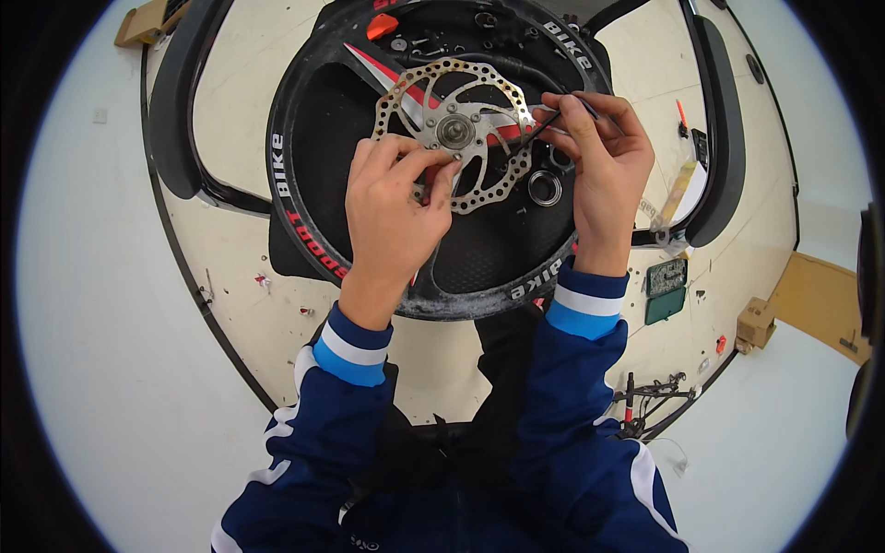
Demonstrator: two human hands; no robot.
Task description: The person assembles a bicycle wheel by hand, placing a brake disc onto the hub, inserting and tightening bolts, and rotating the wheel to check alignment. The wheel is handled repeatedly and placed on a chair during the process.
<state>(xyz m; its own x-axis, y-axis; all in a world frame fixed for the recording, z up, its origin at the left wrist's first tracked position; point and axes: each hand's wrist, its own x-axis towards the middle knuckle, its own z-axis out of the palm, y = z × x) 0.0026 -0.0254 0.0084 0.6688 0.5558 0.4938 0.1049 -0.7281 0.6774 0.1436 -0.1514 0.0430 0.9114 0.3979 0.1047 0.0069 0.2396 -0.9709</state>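
Note:
A black bicycle wheel [286, 198] lies flat in front of me, its spokes marked red and white. A silver brake disc [498, 191] with a ring of holes sits around the hub [454, 132]. My left hand [396, 198] rests over the disc's near left side. Its thumb and forefinger are pinched together at a small bolt [457, 157] just below the hub. At the disc's right edge, my right hand [604, 152] is closed on a thin black hex key [542, 127], which slants down toward the disc. The palm hides part of the key.
Under the wheel is a black chair with armrests [175, 101] on both sides. A metal ring [545, 188], an orange piece [382, 26] and a washer [398, 44] lie within the wheel. On the floor are a green case [665, 307], a cardboard box [755, 323] and bike parts [650, 398].

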